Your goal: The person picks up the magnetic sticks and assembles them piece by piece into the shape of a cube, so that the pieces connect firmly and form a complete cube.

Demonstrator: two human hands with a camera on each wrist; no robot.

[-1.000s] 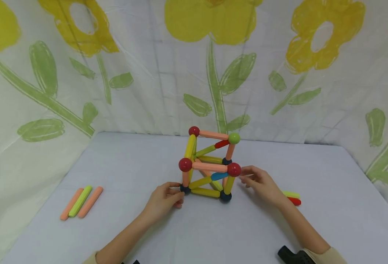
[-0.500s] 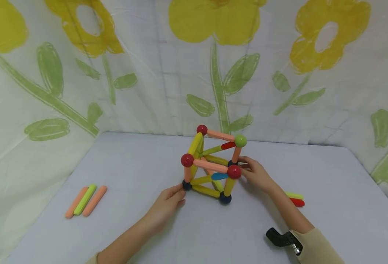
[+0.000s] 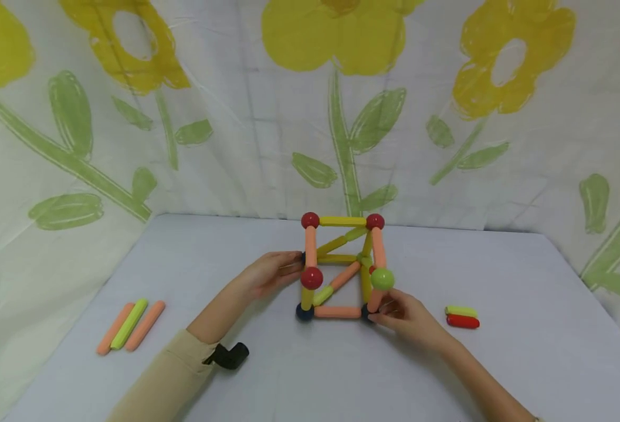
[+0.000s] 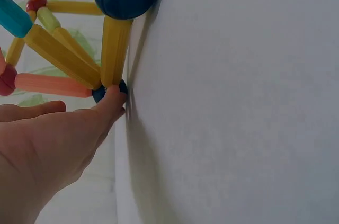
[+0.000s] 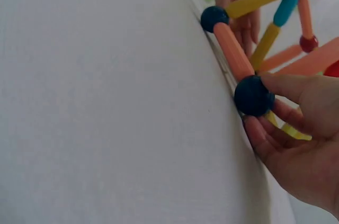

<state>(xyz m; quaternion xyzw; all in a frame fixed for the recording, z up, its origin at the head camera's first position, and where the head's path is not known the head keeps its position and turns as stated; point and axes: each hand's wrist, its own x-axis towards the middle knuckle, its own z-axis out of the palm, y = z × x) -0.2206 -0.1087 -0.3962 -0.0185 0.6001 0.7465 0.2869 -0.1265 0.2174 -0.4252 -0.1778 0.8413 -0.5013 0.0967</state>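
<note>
A cube-shaped frame of magnetic building rods and balls [image 3: 337, 312] stands mid-table. Its rods are yellow, peach and light green, with a blue one [image 5: 286, 9] showing in the right wrist view. Red balls [image 3: 310, 221] and one green ball [image 3: 382, 279] top the corners; dark blue balls [image 3: 305, 311] sit at the base. My right hand [image 3: 412, 319] pinches the front right dark blue ball [image 5: 254, 96] between thumb and fingers. At the back left base corner, my left hand [image 3: 270, 274] holds another dark blue ball [image 4: 98, 95] with its fingertips, partly covering it.
Two peach rods [image 3: 146, 326] and a light green rod [image 3: 129, 324] lie at the table's left. Right of the frame are a short light green rod [image 3: 461, 312] and a red one [image 3: 463, 321]. A flower-printed curtain [image 3: 236, 146] hangs behind the white table [image 3: 542, 340].
The frame has turned about a quarter turn, its green ball coming from back right to front right. My left hand has moved toward the back, my right hand toward the front.
</note>
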